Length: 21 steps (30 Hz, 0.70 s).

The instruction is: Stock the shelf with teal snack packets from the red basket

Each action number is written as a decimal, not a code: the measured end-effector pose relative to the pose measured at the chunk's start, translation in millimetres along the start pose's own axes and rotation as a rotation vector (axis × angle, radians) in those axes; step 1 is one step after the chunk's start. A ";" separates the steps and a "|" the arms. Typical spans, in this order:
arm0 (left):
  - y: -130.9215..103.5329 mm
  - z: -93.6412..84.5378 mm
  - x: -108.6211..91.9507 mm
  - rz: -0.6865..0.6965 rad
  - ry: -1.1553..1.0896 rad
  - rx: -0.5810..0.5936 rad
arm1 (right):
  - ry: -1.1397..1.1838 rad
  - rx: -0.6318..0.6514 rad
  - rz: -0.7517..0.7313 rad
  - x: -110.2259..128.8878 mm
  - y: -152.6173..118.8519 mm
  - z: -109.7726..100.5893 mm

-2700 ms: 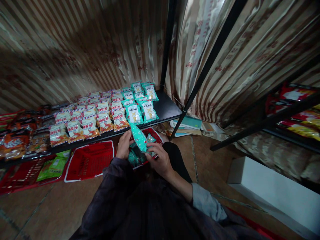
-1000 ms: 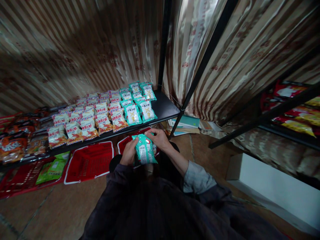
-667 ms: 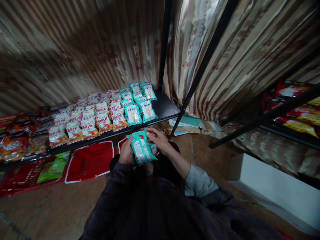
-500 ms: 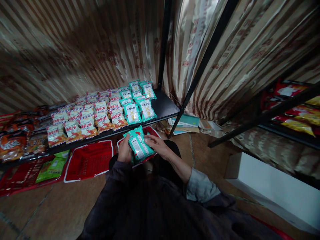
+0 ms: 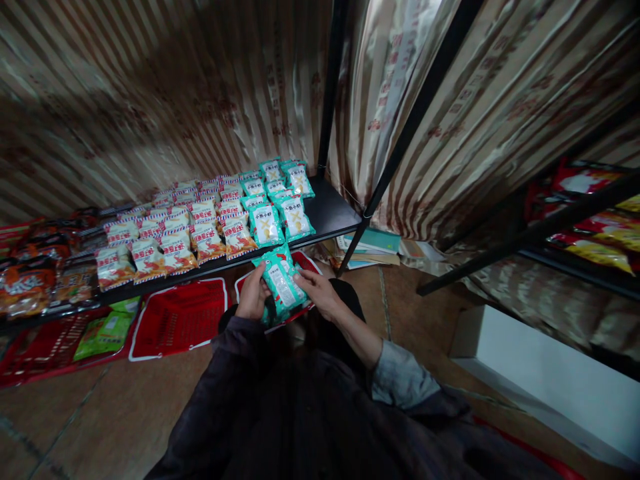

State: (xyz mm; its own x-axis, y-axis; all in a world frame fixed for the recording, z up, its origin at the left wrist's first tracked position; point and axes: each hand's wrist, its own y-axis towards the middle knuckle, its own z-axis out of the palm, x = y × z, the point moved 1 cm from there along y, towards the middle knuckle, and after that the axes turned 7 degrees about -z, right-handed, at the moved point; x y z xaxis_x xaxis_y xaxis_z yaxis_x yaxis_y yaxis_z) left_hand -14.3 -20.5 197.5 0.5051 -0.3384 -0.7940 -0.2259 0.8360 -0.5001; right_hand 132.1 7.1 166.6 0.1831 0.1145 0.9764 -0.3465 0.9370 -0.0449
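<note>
Between my hands is a teal snack bag (image 5: pixel 283 285), its printed back side facing up, above a red basket (image 5: pixel 306 261) at my knees. My left hand (image 5: pixel 254 293) grips the bag's left edge. On the right edge, my right hand (image 5: pixel 319 291) holds it with the thumb on top. Just beyond, similar teal snack bags (image 5: pixel 267 225) stand in rows on a low black shelf (image 5: pixel 334 210), white label side outward. White-and-orange snack bags (image 5: pixel 179 252) stand in rows left of them.
Dark and orange packets (image 5: pixel 25 288) fill the shelf's left end. Below are a red basket (image 5: pixel 180 319) and another with green bags (image 5: pixel 104 335). A black post (image 5: pixel 395 150), papers (image 5: pixel 373 241), a white box (image 5: pixel 555 373) and red-yellow packets (image 5: pixel 595 240) lie to the right.
The teal bag has tilted slightly in my hands, and my fingers have shifted a little along its edges. My view has moved slightly.
</note>
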 end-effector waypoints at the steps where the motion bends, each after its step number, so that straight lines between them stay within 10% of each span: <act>1: 3.1 -1.4 2.9 -0.021 -0.006 0.014 | 0.005 -0.011 -0.002 0.5 0.7 0.0; 21: -8.3 -9.3 15.4 -0.006 0.129 0.171 | -0.278 -0.039 -0.129 -1.8 11.2 -5.9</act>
State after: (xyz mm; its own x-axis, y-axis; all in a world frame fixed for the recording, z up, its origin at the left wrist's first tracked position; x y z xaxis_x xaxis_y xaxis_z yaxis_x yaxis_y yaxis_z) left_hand -12.4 -36.6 186.3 0.3925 -0.3866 -0.8346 -0.0730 0.8914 -0.4473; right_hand 133.3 19.3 163.1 -0.0379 -0.0955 0.9947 -0.2999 0.9506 0.0799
